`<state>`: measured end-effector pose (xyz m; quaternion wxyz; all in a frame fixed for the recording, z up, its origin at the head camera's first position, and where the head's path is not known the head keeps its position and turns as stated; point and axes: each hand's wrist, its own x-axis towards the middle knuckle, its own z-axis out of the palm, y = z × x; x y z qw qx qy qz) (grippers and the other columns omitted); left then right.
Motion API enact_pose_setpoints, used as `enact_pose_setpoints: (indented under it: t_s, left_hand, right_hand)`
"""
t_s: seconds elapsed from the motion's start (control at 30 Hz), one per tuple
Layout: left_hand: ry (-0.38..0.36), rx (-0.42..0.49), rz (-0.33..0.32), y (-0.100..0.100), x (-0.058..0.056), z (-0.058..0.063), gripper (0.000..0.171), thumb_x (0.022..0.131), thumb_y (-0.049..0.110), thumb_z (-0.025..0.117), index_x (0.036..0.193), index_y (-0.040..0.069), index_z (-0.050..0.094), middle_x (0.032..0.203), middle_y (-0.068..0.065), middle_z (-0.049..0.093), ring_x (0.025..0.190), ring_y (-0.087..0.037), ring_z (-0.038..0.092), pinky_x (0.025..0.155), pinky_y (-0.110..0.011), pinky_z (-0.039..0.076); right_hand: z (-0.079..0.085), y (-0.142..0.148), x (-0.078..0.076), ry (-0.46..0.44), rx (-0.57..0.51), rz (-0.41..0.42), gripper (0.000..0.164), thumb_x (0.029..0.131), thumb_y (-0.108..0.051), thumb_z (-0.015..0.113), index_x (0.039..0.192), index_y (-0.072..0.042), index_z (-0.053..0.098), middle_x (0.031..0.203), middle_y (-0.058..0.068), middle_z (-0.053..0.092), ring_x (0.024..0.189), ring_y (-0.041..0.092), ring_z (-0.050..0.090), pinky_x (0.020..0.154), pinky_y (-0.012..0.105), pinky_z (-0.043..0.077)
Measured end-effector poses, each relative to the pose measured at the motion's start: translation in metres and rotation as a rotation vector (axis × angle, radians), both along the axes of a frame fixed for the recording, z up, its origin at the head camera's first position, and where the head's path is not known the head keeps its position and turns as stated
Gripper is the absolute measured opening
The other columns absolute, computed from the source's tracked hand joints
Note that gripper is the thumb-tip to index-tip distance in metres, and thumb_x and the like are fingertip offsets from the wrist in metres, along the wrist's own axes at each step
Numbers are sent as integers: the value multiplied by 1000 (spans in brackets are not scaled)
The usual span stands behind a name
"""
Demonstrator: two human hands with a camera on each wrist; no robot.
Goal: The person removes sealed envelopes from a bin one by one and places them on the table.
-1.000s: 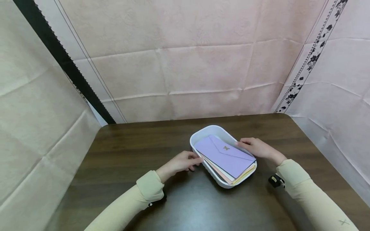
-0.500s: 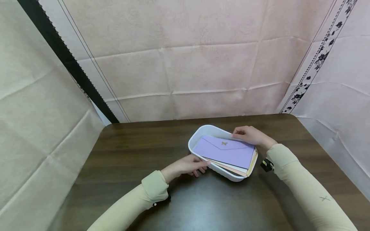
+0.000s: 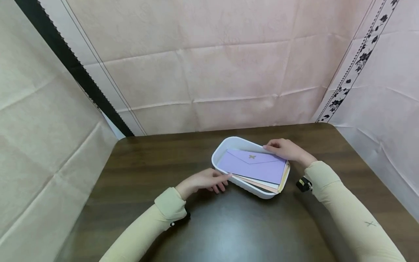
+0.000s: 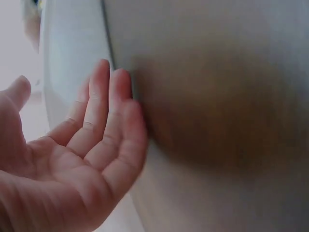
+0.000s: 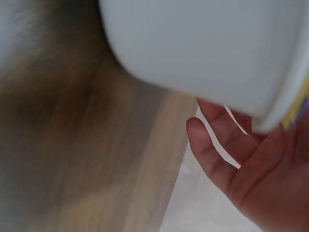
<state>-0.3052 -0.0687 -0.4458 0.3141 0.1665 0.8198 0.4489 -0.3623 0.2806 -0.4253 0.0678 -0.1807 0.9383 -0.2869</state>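
Note:
A white rectangular tray (image 3: 240,143) with rounded corners and raised walls lies at an angle on the dark wooden table. In it is a stack of envelopes; on top is a lilac envelope (image 3: 252,169) with a small gold butterfly, and white, peach and yellow edges show beneath. My left hand (image 3: 211,180) is at the tray's near-left side. Its thumb tip is at the rim and its loosely straight fingers (image 4: 99,92) are along the outer wall. My right hand (image 3: 288,150) holds the far-right rim, thumb over the edge, other fingers partly hidden behind the wall.
The brown table (image 3: 147,160) has a far edge just behind the tray. Pale creased cloth (image 3: 209,80) hangs behind and on both sides. A dark device (image 3: 304,184) is worn at the right wrist.
The tray has turned counter-clockwise with the envelopes, its near end swinging right and away. The right hand went further back along the rim; the left hand lately drew slightly left and away.

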Motion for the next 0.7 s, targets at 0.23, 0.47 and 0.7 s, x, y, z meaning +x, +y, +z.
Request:
enact_pose_setpoints:
  t_s: [0.23,0.47,0.7]
  left_hand:
    - [135,-60,140,-31,-28,16,61,102,55,50,123,-1,64,100,-12,73,88,-29,68,94,-48,48]
    - [132,24,175,-34,-57,14,50,104,42,53,135,2,56,119,-17,66,102,-33,66,95,-48,51]
    - [127,80,152,-24,-65,10,40,103,24,61,136,3,56,125,-19,63,106,-36,65,96,-46,51]
  right_hand:
    - [5,25,42,18,-87,-83,33,104,-34,58,119,-7,69,102,7,69,88,23,59,75,37,48]
    - [0,32,86,-31,-132,-182,47,104,-39,55,132,-1,61,92,7,70,83,25,66,74,35,50]
    - [-6,28,108,-110,-184,-202,54,103,-36,59,136,7,55,94,9,73,84,24,69,74,35,51]
